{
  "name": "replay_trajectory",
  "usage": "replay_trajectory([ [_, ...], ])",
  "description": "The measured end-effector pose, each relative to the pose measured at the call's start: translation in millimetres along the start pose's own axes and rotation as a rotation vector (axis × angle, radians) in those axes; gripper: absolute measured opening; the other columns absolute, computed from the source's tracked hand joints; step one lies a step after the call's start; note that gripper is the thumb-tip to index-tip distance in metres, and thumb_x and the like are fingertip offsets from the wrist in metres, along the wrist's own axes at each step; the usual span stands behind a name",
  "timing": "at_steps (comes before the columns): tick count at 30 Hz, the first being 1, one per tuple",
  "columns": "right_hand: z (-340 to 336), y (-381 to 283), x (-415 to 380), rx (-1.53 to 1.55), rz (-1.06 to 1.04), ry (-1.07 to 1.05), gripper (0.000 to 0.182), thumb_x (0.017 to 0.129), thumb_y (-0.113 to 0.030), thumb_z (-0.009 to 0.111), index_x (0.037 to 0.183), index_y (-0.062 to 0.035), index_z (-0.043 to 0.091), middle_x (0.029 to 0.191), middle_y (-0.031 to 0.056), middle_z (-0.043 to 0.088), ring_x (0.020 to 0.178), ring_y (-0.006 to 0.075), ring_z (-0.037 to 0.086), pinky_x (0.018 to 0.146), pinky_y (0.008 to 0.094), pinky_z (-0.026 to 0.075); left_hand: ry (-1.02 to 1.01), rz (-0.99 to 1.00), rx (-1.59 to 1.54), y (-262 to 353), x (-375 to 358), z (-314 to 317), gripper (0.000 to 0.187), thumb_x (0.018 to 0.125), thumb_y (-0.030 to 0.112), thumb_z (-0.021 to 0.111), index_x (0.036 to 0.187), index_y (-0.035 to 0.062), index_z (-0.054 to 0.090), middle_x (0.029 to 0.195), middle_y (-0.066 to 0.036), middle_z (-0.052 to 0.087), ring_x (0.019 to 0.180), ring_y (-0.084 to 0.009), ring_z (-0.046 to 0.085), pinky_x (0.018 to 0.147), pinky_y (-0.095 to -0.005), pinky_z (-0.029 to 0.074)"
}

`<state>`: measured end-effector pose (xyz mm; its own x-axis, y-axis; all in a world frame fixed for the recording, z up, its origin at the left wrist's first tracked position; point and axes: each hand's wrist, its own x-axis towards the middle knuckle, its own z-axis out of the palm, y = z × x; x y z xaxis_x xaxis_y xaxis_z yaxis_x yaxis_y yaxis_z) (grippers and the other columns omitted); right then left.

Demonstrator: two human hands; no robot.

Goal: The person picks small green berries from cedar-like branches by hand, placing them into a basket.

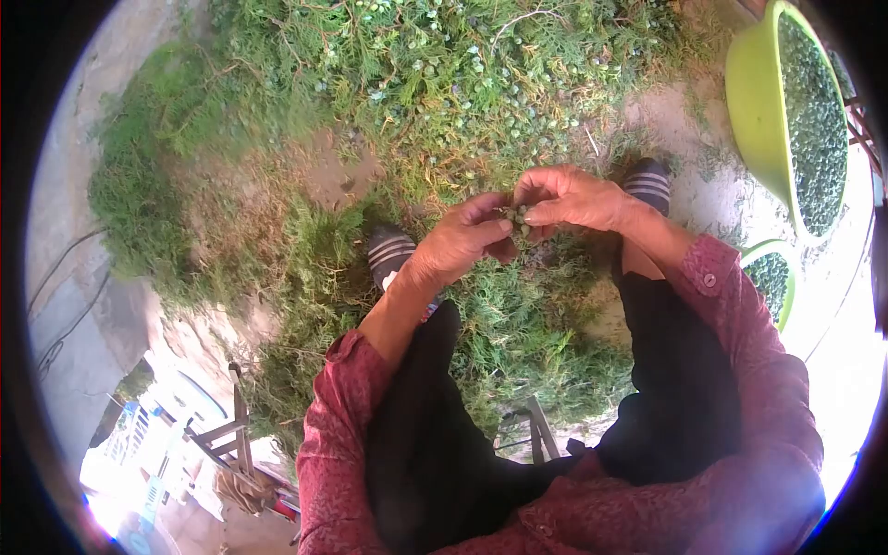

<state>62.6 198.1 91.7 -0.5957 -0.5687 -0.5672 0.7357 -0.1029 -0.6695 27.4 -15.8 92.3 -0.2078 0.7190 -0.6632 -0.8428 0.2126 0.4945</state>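
My left hand and my right hand meet in front of me, between my feet. The fingers of both are pinched round a small green sprig with round cones. Most of the sprig is hidden by the fingertips. Beneath and beyond the hands lies a heap of green conifer branches with many small pale cones among them. More cut foliage lies between my legs.
A large lime-green basin full of small green cones stands at the upper right, with a smaller green basin below it. Wooden stool legs are at the lower left. Dark cables run along the left floor.
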Motion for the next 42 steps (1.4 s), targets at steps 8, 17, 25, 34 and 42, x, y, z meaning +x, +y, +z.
replay_trajectory([
  [8, 3, -3, 9, -0.106, -0.003, 0.037, 0.022, 0.083, -0.015, 0.059, 0.099, -0.0014, 0.051, 0.086, 0.0042, 0.058, 0.075, 0.0117, 0.059, 0.068, 0.0269, 0.052, 0.157, -0.027, 0.018, 5, -11, -4, 0.022, 0.084, 0.015, 0.056, 0.098, -0.002, 0.055, 0.08, -0.007, 0.058, 0.07, -0.016, 0.057, 0.065, -0.0294, 0.047],
  [17, 16, -10, 27, -0.546, -0.189, 0.041, 0.016, 0.085, -0.008, 0.055, 0.099, -0.001, 0.05, 0.085, 0.0032, 0.056, 0.074, 0.0095, 0.057, 0.067, 0.0257, 0.049, 0.106, -0.071, -0.378, -4, -16, -17, 0.018, 0.083, 0.013, 0.057, 0.094, -0.0007, 0.055, 0.091, -0.009, 0.057, 0.082, -0.0202, 0.056, 0.074, -0.0376, 0.046],
  [25, 33, -33, 20, -0.461, -0.155, 0.087, 0.027, 0.078, -0.017, 0.066, 0.098, -0.0031, 0.053, 0.077, 0.001, 0.056, 0.074, 0.0068, 0.053, 0.064, 0.0244, 0.046, 0.079, 0.045, -0.321, -13, -17, -16, 0.03, 0.081, 0.02, 0.062, 0.103, -0.0002, 0.055, 0.1, -0.008, 0.057, 0.093, -0.02, 0.053, 0.078, -0.0402, 0.042],
  [34, 29, -31, 18, -0.402, -0.197, 0.009, 0.026, 0.074, -0.013, 0.07, 0.092, -0.0016, 0.056, 0.08, 0.0004, 0.058, 0.077, 0.0052, 0.052, 0.068, 0.0249, 0.046, 0.05, 0.004, -0.369, 2, -19, -6, 0.026, 0.081, 0.022, 0.064, 0.093, -0.0009, 0.058, 0.083, -0.006, 0.059, 0.074, -0.0143, 0.054, 0.068, -0.0281, 0.043],
  [42, 25, -30, 15, -0.173, -0.147, -0.025, 0.023, 0.076, -0.013, 0.067, 0.092, -0.0006, 0.055, 0.076, 0.0038, 0.059, 0.065, 0.0075, 0.055, 0.057, 0.0235, 0.047, 0.0, 0.078, -0.284, 3, -18, 0, 0.028, 0.08, 0.021, 0.061, 0.093, -0.0038, 0.06, 0.089, -0.011, 0.061, 0.083, -0.0206, 0.057, 0.077, -0.0352, 0.043],
])
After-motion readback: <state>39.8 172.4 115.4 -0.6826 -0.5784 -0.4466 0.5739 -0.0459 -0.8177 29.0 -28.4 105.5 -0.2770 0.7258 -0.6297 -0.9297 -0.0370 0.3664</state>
